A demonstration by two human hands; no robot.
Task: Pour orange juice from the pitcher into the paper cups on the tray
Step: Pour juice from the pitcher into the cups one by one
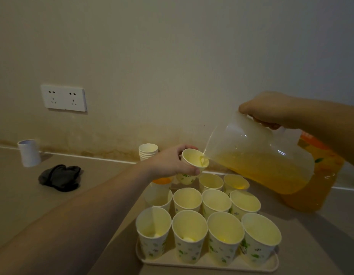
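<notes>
Orange juice (257, 171) is poured from a tilted clear pitcher (251, 151), gripped at its handle by the right hand (271, 110), into a paper cup (194, 161) clasped by the left hand (172, 161) above the tray (211, 264). More paper cups (215, 199) are set at 6 o'clock; an orange bag (318, 175) lies at 3 o'clock.

Left forearm entering from seven o'clock, stretched bare toward centre. Left hand (172, 161) curled around a cup, thumb along the near side at four o'clock, fingertips wrapped over the far side, wrist straight. Right forearm coming in from three o'clock, raised higher than the left. Right hand (269, 110) closed over a pitcher handle, knuckles up, wrist rolled toward nine o'clock, fingers tucked beneath. Hands well apart, right at two o'clock of left.
</notes>
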